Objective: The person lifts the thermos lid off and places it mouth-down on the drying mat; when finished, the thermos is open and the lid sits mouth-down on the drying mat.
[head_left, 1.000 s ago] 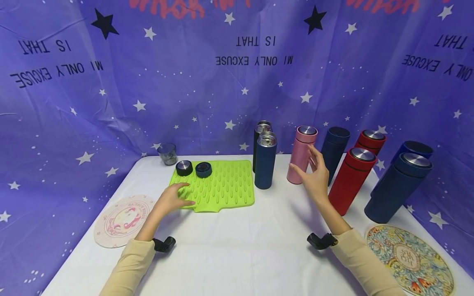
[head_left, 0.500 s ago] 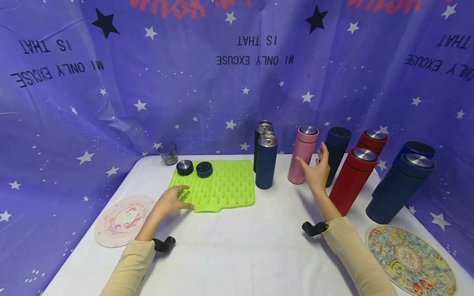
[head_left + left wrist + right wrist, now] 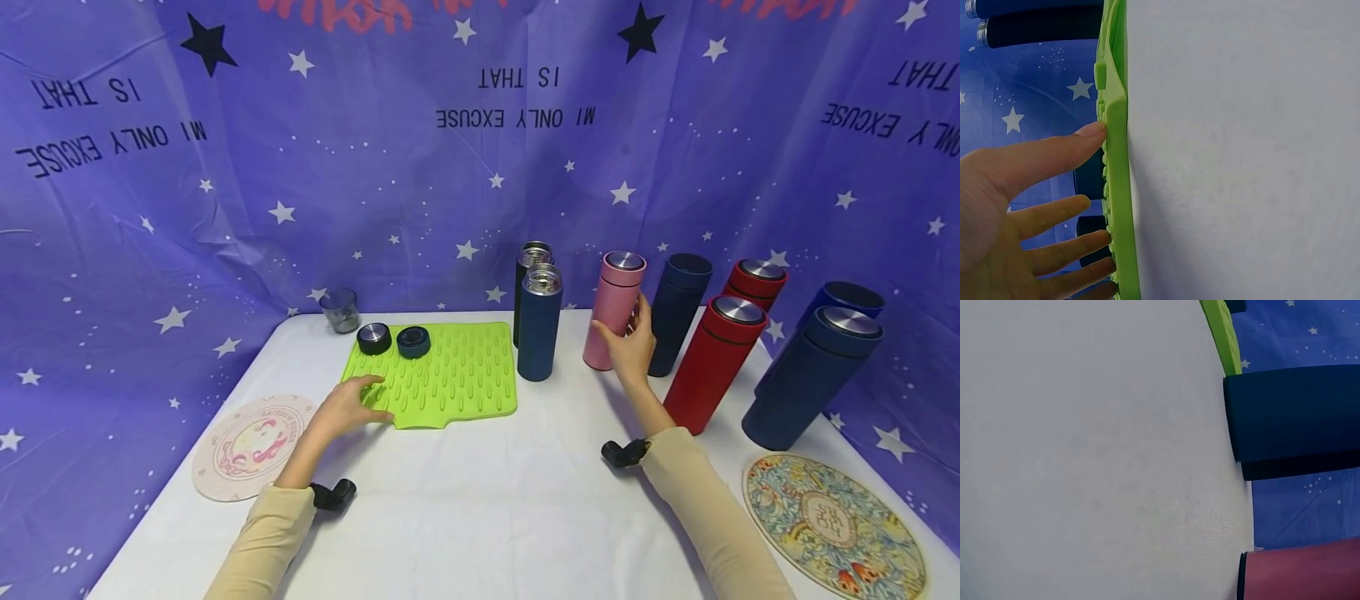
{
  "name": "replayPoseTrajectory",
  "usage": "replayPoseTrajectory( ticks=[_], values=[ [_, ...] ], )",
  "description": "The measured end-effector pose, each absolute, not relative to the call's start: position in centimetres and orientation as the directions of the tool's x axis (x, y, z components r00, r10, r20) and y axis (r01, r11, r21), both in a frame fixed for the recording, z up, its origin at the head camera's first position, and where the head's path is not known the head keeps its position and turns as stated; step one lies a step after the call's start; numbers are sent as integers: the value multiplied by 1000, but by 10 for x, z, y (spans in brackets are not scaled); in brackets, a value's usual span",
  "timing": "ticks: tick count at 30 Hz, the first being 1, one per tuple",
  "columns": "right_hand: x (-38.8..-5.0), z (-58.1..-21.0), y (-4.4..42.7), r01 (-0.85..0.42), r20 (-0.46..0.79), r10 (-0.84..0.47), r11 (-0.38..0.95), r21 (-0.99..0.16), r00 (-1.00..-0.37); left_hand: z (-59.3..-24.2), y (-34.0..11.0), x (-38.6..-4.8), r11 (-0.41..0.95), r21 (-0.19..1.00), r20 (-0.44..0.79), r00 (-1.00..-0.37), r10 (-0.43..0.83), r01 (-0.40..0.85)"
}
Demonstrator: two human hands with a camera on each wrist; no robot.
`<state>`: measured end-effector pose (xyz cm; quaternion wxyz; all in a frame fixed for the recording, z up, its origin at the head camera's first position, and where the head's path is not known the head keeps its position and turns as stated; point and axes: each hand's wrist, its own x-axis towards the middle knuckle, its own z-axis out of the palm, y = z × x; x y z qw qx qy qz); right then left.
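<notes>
Upright on the white-clothed desk (image 3: 487, 517), at right of centre: a pink cylindrical bottle (image 3: 617, 292), capped, ringed by the curled thumb and fingers of the right hand (image 3: 632, 346), probably so bent to suit the round barrel. Cannot tell how firmly. Loosely spread at the left front of a lime-green ribbed rubbery mat (image 3: 472, 375), thumb tip at its edge, perhaps for steadying: the left hand (image 3: 348, 406), grasping nothing. On the mat's raised ribs, a squat black lid (image 3: 373, 339) and squat navy lid (image 3: 413, 342), likely belonging, by colour, to the steel-necked blue bottle (image 3: 538, 333) and partly hidden black bottle (image 3: 519, 287). Farther right, a matte red cylindrical bottle (image 3: 712, 367), upright, silver-topped.
</notes>
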<state>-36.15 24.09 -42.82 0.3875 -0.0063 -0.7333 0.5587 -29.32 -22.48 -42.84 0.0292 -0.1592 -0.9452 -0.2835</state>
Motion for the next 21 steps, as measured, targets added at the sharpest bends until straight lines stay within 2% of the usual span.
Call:
replayPoseTrajectory(
  ticks=[12,21],
  values=[
    [-361,-431,243,-430,557,470,357,-829,-685,-430,-224,-295,797,527,108,-953,282,296],
    [-341,-416,240,-434,562,435,362,-825,-704,-410,-209,-286,747,523,230,-912,340,411]
  ],
)
